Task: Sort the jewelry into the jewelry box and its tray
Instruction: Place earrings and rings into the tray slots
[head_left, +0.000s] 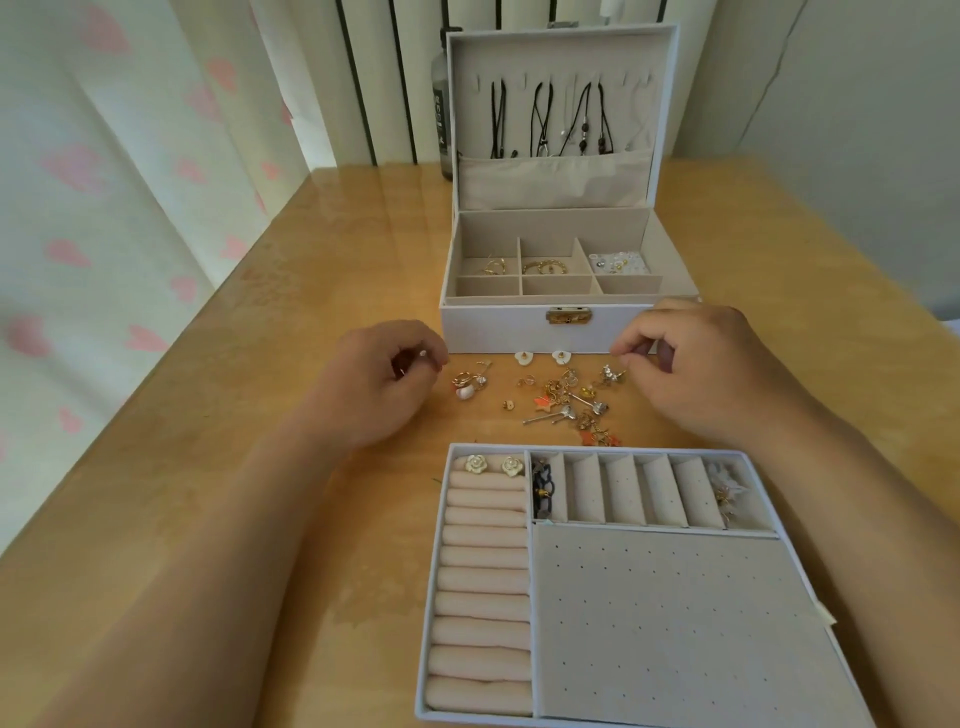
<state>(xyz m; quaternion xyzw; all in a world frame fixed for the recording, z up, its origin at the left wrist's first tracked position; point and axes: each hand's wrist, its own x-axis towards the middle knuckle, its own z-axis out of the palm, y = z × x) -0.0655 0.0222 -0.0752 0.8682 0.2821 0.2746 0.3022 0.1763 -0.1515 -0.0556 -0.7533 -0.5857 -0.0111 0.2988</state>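
Observation:
The white jewelry box (498, 325) stands open at the far side, with necklaces (571, 119) hanging in its lid and gold rings (543, 266) in its compartments. Its tray (660, 618) lies near me, holding two flower earrings (493, 465) on the ring rolls. Loose jewelry (566, 397) is scattered between box and tray. My left hand (384, 382) is curled at the left of the pile and pinches a small white-tipped earring (423, 354). My right hand (691, 364) is curled at the right of the pile, thumb and forefinger pinched together, with nothing visible between them.
A dark bottle (441, 119) stands behind the box's left side. The wooden table (291, 291) runs to a curtain with pink hearts (104, 208) on the left. A dark chain piece (544, 488) and a pale flower piece (727, 488) sit in the tray's slots.

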